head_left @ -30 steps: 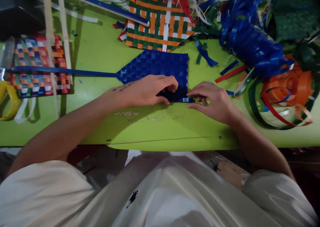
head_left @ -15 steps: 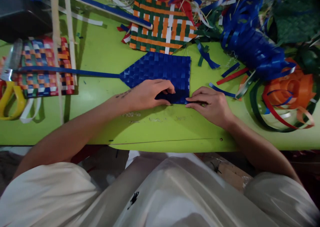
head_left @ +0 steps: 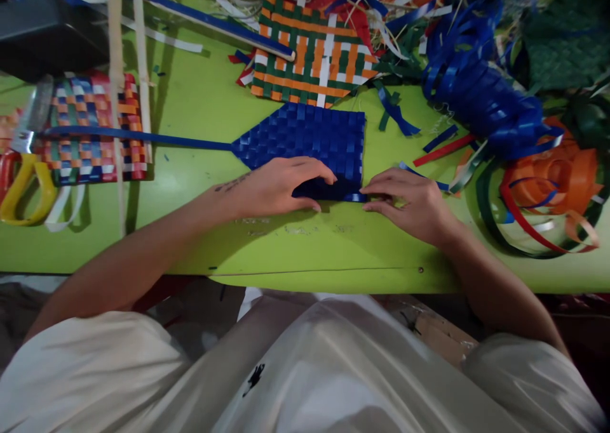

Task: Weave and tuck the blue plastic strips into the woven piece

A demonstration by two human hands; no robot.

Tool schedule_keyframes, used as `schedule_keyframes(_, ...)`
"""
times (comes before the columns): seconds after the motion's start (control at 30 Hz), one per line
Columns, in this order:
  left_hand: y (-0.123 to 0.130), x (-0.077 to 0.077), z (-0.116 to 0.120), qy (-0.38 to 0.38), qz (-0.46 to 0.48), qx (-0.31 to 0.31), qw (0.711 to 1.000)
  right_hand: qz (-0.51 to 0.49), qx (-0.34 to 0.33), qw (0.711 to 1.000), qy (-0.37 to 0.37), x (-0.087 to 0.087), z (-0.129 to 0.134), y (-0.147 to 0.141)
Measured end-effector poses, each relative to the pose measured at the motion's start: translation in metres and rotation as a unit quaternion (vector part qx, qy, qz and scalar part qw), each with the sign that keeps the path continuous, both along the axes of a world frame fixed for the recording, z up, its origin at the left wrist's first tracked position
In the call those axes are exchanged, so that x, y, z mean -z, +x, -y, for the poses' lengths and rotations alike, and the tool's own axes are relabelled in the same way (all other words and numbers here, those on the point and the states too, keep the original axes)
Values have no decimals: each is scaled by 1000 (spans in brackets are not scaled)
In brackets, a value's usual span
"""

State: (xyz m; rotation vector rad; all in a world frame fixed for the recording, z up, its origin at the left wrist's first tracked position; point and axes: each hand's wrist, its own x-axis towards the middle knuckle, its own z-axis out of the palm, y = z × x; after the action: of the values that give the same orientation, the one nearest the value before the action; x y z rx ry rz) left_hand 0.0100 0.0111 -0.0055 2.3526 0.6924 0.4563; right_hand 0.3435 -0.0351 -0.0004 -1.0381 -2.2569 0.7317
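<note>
A blue woven piece [head_left: 314, 134] lies flat on the green table, pointed at its left end, where a long blue strip [head_left: 185, 142] runs off to the left. My left hand [head_left: 290, 185] rests over its lower edge, thumb and fingers apart with nothing gripped between them. Beside the lower right corner is my right hand [head_left: 405, 201], its fingertips at the corner and the thumb a little apart from them. Nothing shows between those fingertips.
Scissors with a yellow handle [head_left: 40, 188] and a multicoloured woven piece [head_left: 86, 157] lie left, under wooden sticks [head_left: 143, 65]. An orange-green woven piece [head_left: 290, 39] lies behind. Blue strips [head_left: 481, 90] and an orange roll [head_left: 553, 166] lie right. A black box [head_left: 47, 36] stands back left.
My right thumb and fingertips have parted slightly and drawn a little right from the corner. My left thumb and fingers are spread somewhat wider. The whole view has shifted slightly.
</note>
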Motion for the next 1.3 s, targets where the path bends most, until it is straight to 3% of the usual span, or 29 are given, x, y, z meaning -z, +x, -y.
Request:
schedule_keyframes(0.17, -9, 0, 17, 99, -15, -57, 993, 8, -35, 999, 27, -2, -3, 1)
schedule_keyframes(0.4, -5, 12, 23, 119, 18, -78, 990, 0, -34, 999, 33, 6, -2, 0)
schedule_keyframes(0.73, -5, 11, 20, 128, 5, -76, 989, -4, -24, 999, 34, 5, -1, -5)
schedule_keyframes(1.07, 13, -7, -31, 177, -115, 97, 973, 6, -28, 999, 36, 6, -1, -6)
schedule_keyframes(1.3, 23, -17, -35, 211, -175, 160, 948, 16, -10, 1000, 16, 9, -1, -6)
